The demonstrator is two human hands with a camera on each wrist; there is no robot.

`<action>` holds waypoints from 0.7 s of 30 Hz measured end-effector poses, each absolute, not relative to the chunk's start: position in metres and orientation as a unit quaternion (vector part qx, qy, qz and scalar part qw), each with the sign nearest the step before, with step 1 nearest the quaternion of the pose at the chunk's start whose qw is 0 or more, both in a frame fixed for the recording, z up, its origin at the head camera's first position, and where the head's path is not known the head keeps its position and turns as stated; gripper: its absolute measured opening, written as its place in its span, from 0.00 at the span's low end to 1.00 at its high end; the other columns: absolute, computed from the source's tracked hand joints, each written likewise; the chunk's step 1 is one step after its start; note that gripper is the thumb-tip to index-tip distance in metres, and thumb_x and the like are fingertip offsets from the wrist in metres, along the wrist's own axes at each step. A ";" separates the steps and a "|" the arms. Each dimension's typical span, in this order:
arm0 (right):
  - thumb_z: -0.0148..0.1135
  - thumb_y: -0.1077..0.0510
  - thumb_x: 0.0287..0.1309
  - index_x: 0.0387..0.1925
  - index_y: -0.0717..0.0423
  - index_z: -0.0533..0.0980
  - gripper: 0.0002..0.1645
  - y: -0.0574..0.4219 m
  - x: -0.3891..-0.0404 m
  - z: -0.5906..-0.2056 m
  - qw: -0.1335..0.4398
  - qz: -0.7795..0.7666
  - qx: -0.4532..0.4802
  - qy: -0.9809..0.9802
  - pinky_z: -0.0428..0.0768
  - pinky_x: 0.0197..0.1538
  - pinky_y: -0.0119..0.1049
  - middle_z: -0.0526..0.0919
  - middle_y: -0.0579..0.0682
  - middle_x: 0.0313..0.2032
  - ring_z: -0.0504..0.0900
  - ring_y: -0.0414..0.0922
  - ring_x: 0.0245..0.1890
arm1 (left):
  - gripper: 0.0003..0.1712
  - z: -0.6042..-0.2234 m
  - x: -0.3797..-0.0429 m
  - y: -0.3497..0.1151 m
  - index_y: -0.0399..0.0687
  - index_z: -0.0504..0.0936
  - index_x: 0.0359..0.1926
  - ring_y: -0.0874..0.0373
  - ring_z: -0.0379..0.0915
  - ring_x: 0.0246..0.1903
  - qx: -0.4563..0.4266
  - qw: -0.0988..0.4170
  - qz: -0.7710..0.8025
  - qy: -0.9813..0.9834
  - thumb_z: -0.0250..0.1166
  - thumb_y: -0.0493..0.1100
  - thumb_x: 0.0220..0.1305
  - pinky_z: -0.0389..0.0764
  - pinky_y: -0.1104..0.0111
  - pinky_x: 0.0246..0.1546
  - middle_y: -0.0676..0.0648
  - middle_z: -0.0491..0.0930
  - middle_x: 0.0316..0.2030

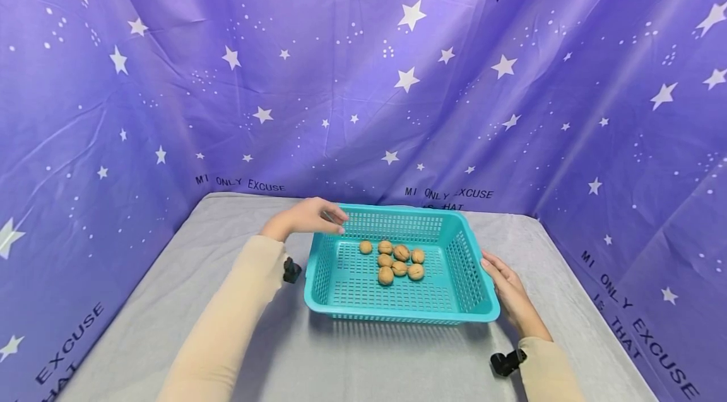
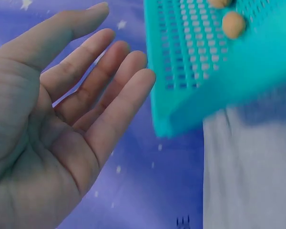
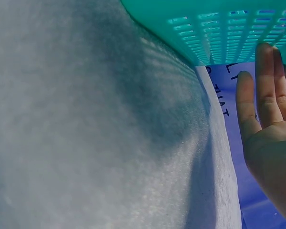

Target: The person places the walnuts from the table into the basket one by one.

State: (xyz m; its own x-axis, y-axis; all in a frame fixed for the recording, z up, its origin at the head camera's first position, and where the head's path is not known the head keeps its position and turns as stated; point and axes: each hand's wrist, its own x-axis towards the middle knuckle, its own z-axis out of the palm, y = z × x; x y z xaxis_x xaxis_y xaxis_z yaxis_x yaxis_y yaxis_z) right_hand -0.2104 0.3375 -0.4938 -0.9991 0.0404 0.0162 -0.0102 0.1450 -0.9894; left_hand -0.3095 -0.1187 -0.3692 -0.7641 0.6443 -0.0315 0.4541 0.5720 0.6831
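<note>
A turquoise plastic basket [image 1: 397,317] with slotted walls holds several walnuts [image 1: 401,253], grouped around the middle of its floor; one walnut [image 1: 365,247] sits a little apart at the left. My left hand [image 1: 314,216] is over the basket's back left corner, holding nothing. Its fingers are loosely extended, and in the left wrist view the palm [image 2: 43,143] faces the camera beside the basket's corner. On the other side my right hand [image 1: 511,291] is against the outside of the right rim. The right wrist view shows straight fingers [image 3: 268,86] reaching up to the slotted wall.
A light grey cloth [image 1: 397,364] covers the table under the basket. Purple curtains [image 1: 341,74] with white stars and printed words hang at the back and both sides. Each wrist carries a small black camera mount [image 1: 292,270].
</note>
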 end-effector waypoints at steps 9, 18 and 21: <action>0.52 0.42 0.75 0.76 0.64 0.55 0.42 0.341 -0.210 -0.491 0.010 0.652 -0.021 -0.758 0.82 0.47 0.30 0.76 0.30 0.50 0.80 0.31 0.48 | 0.24 -0.369 -0.300 -0.172 0.34 0.81 0.58 0.42 0.79 0.53 0.290 0.119 0.380 0.870 0.69 0.43 0.65 0.81 0.55 0.52 0.35 0.80 0.55; 0.52 0.43 0.75 0.75 0.65 0.56 0.41 0.338 -0.212 -0.492 0.012 0.650 -0.013 -0.760 0.82 0.47 0.31 0.77 0.31 0.50 0.80 0.32 0.47 | 0.23 -0.378 -0.283 -0.214 0.39 0.82 0.58 0.45 0.80 0.52 0.260 0.121 0.363 0.887 0.69 0.46 0.66 0.82 0.57 0.51 0.40 0.83 0.52; 0.51 0.43 0.75 0.76 0.66 0.55 0.42 0.338 -0.212 -0.492 0.010 0.649 -0.009 -0.760 0.82 0.47 0.30 0.77 0.29 0.49 0.80 0.31 0.47 | 0.22 -0.385 -0.272 -0.227 0.40 0.83 0.57 0.45 0.80 0.52 0.258 0.119 0.357 0.890 0.69 0.46 0.66 0.82 0.56 0.51 0.40 0.83 0.52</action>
State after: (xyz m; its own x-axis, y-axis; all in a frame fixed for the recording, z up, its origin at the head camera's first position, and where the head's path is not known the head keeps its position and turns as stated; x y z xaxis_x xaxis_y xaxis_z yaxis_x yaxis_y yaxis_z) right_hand -0.2120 0.3379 -0.4922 -0.9996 0.0271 0.0035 0.0008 0.1565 -0.9877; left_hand -0.2725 -0.2266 -0.3846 -0.8387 0.5438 -0.0275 0.3743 0.6125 0.6962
